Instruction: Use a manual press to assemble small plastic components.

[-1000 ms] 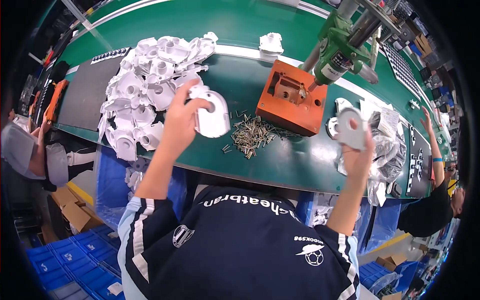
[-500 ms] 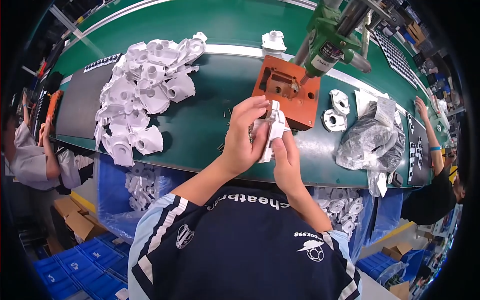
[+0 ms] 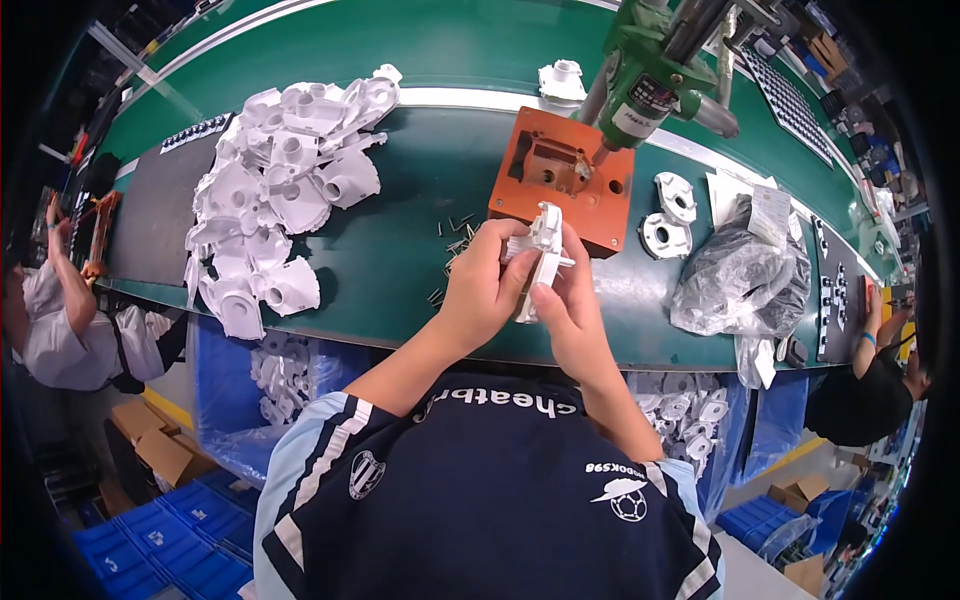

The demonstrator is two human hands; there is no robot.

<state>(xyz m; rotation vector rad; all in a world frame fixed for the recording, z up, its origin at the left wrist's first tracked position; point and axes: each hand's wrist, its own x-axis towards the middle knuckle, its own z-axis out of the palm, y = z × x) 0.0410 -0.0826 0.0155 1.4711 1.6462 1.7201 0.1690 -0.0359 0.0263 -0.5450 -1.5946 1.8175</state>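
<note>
A white moulded plastic part (image 3: 545,256) stands on edge between my hands, above the near side of the bench. My left hand (image 3: 484,285) is closed on its left side, thumb pressed against it. From the right, my right hand (image 3: 574,312) grips the same part with thumb and fingers. Part of it is hidden behind my fingers. Just beyond my hands sits an orange fixture block (image 3: 566,180) with a shaped recess, under the head of a green press (image 3: 650,100). Small metal pins or screws (image 3: 458,240) lie scattered beside my left hand.
A large heap of white parts (image 3: 290,185) covers the bench at left. Two round white parts (image 3: 667,228) and a clear plastic bag (image 3: 738,275) lie at right. Another white part (image 3: 562,82) stands behind the fixture. Lined blue bins (image 3: 225,390) hold more parts below. Co-workers sit at both sides.
My left hand has shifted slightly down, showing more of the scattered metal pieces. Both hands keep hold of the white part, its top now more exposed. The view has moved a little.
</note>
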